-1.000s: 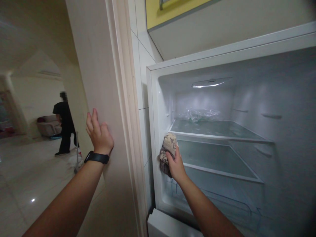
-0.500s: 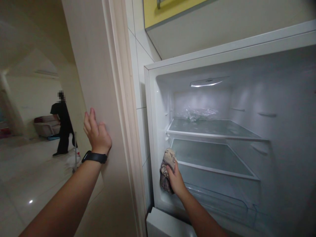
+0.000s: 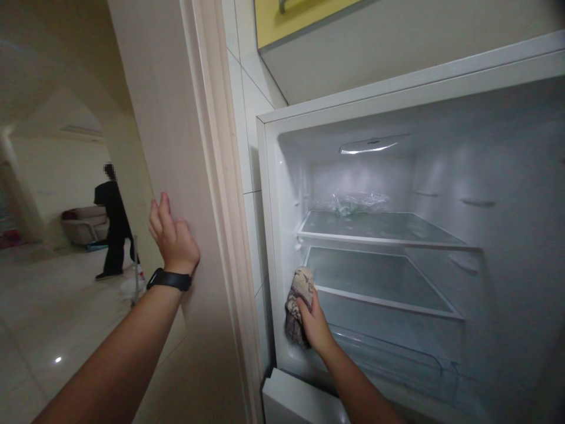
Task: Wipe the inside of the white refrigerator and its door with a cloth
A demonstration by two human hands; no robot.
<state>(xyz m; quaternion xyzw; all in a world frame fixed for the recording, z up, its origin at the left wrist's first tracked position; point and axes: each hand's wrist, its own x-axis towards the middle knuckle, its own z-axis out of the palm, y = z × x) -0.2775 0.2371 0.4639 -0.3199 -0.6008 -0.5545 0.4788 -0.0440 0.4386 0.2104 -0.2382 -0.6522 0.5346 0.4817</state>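
My right hand (image 3: 314, 321) grips a folded, patterned beige-and-grey cloth (image 3: 300, 303) at the left inner wall of the open fridge (image 3: 270, 235), near its front edge. Beside the cloth are two glass shelves: the upper shelf (image 3: 375, 227) bears a crumpled clear plastic bag (image 3: 359, 203), while the lower shelf (image 3: 371, 274) lies level with the cloth's top. My left hand (image 3: 174, 238), with a black band on the wrist, rests against the pale door frame (image 3: 176, 129). Its fingers are stretched out and it holds nothing.
Below the shelves is a clear drawer (image 3: 388, 347). A white lower door (image 3: 300, 400) juts out beneath the compartment. A yellow cabinet (image 3: 300, 20) hangs above. Through the doorway, a person (image 3: 115, 227) in black stands near a sofa (image 3: 83, 224).
Both hands keep almost the same places, the cloth still against the fridge's left wall. The view has shifted very slightly. The distant person's arm and stance differ a little.
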